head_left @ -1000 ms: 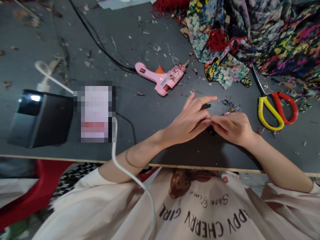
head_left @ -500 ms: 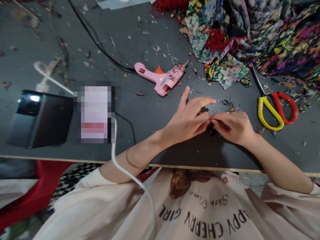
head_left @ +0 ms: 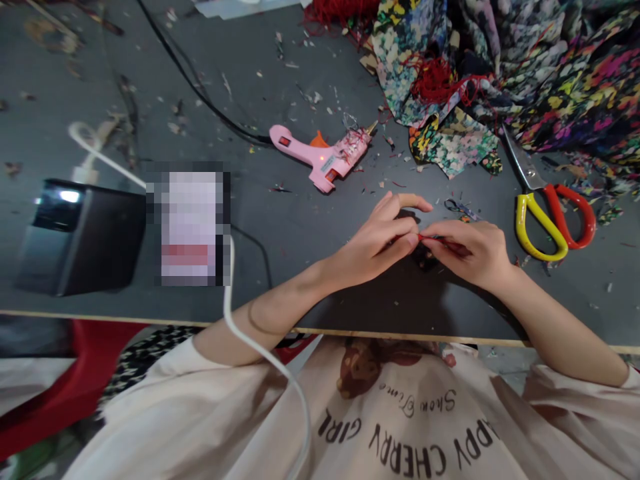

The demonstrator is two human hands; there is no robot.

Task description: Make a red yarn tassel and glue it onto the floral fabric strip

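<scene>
Between my two hands, close to the table's near edge, a thin red cord [head_left: 426, 237] is pinched at the fingertips. My left hand [head_left: 377, 241] has thumb and fingers closed on one part of it, with the index finger curved above. My right hand [head_left: 473, 252] pinches the cord from the other side, its fingers curled. A small dark piece [head_left: 425, 257] shows just below the fingertips; its shape is mostly hidden. Beyond my left hand lies a pink glue gun [head_left: 325, 157] on its side, and scissors [head_left: 543, 200] with yellow and red handles lie right of my right hand.
Patterned fabric [head_left: 550, 73] with tangled red threads [head_left: 435, 80] is heaped at the back right. At left stand a dark power bank [head_left: 95, 233] and a pixelated phone [head_left: 190, 227]. A white cable [head_left: 260, 350] crosses my left forearm. Scraps litter the grey table [head_left: 300, 280].
My left hand's raised finger has lowered and its fingers have drawn in. More of the red cord shows between the hands. My right hand has barely moved.
</scene>
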